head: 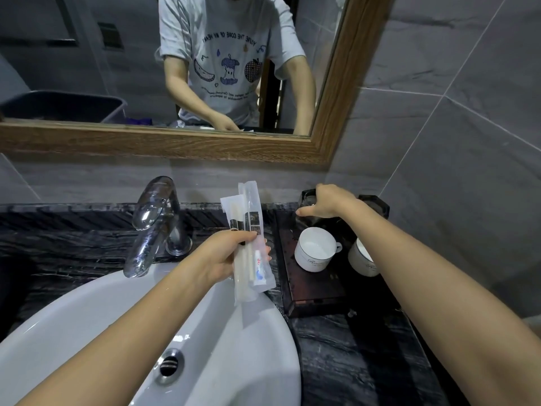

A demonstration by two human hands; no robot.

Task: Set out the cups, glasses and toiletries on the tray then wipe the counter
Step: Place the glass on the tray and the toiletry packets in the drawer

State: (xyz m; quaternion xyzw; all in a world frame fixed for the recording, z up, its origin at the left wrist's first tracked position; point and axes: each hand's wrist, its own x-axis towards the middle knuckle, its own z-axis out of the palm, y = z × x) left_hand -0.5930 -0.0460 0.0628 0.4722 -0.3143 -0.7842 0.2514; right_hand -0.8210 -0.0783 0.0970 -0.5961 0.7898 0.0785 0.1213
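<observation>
Both forearms reach forward over the white basin (87, 332), with the chrome tap (152, 224) standing behind its left side. A bundle of wrapped toiletry packets (248, 244), among them what looks like a toothbrush kit with a small toothpaste tube, is held upright in the closed left hand (225, 253) above the basin's right rim. The right hand (328, 202) is curled over the top of a dark glass (306, 200) at the far left corner of the dark tray (310, 291); how firmly the glass is gripped cannot be told, as the fingers hide its rim. A second dark glass (376, 205) sits at the far right of the tray, partly behind the right arm. Two white cups are set nearer: one cup (314, 249) in full view with its handle turned right, the other cup (361, 259) half covered by the forearm. The step in hand is judged to be the placing of this glass, with the packets to follow. The glass is best lowered straight down and kept clear of the near cup, and the hand withdrawn upward so that nothing is knocked. The front of the tray is bare, so the packets could be laid flat there, side by side. The black marble counter (366, 361) is not yet wiped
</observation>
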